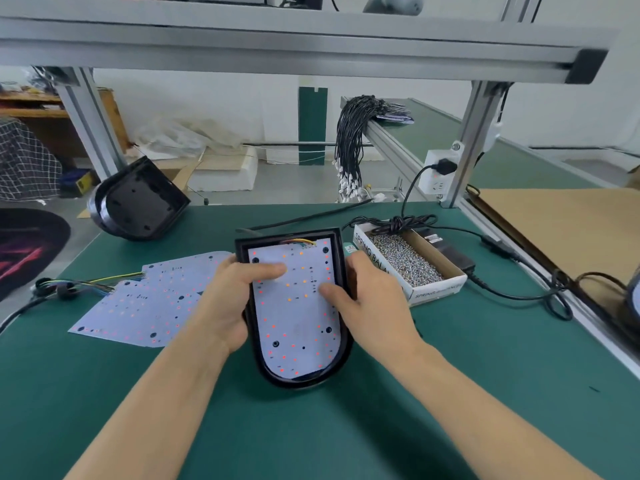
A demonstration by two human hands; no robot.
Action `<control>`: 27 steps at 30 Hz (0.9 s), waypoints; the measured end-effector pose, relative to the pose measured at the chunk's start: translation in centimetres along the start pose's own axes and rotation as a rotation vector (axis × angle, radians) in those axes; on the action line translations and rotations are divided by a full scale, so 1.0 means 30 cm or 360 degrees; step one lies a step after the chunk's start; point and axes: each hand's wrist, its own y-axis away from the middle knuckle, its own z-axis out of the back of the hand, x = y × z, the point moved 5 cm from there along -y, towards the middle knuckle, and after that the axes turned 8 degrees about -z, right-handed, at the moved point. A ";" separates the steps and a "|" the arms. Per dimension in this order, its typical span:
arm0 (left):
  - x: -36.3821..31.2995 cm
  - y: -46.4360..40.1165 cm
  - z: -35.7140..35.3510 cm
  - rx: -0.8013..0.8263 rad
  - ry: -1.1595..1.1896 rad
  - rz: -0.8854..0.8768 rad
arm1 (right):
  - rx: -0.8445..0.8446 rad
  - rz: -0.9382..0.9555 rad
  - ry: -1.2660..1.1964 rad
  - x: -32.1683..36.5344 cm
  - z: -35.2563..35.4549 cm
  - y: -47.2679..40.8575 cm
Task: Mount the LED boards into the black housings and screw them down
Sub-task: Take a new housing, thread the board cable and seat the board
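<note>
White board under both thumbs: the left hand [225,303] and right hand [367,299] each curl around a side wall of the black housing [341,351] and press a thumb flat on the LED board [294,313], likely seating it squarely in its recess before screwing. The housing lies on the green mat [311,431], near centre. Spare boards [145,299] wait just left; the box of screws [405,261] sits within reach at right; another housing [138,202] leans far left.
</note>
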 end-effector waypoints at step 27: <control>0.009 0.075 0.008 -0.0205 -0.0118 -0.0591 | 0.0210 -0.0395 -0.1386 0.016 -0.034 0.011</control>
